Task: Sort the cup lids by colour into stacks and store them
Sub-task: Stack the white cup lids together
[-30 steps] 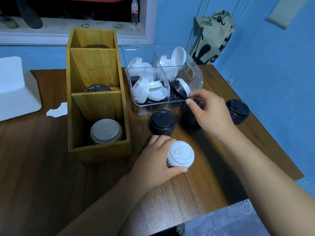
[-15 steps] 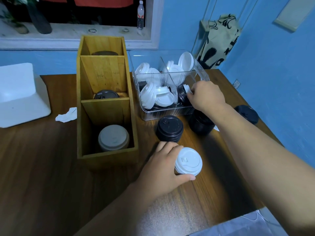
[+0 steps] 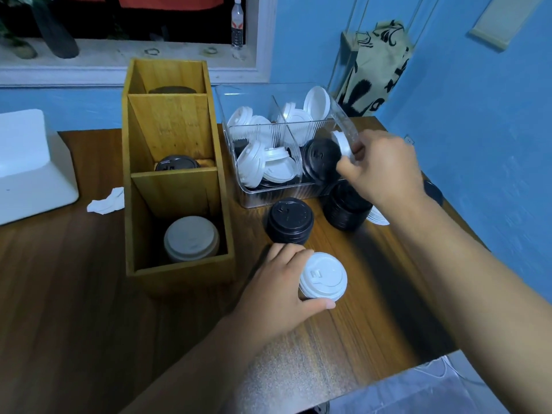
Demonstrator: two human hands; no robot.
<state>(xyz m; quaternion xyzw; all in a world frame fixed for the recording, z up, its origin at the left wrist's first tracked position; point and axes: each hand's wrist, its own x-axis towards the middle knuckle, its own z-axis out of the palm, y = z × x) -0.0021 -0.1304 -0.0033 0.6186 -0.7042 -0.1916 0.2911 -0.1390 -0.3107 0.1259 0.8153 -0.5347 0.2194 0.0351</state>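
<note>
A clear plastic bin (image 3: 257, 201) holds loose white and black cup lids. My right hand (image 3: 379, 168) reaches into its near right compartment and pinches a white lid (image 3: 342, 144) standing next to a black lid (image 3: 321, 159). My left hand (image 3: 277, 288) grips the side of a short white lid stack (image 3: 324, 277) on the table. Two black lid stacks (image 3: 289, 221) (image 3: 346, 209) stand in front of the bin. The wooden organiser (image 3: 179, 270) holds a pale stack (image 3: 191, 239) in its near compartment and dark lids (image 3: 176, 164) in the middle one.
A white lid (image 3: 379, 218) lies flat under my right forearm, and a black stack (image 3: 433, 191) shows behind my wrist. A white box (image 3: 33, 171) and crumpled paper (image 3: 106, 201) sit at the left. The table's edge runs near the lower right.
My right hand moved from the black stack in front of the bin up into the bin and took hold of a white lid. My left hand stayed on the white stack.
</note>
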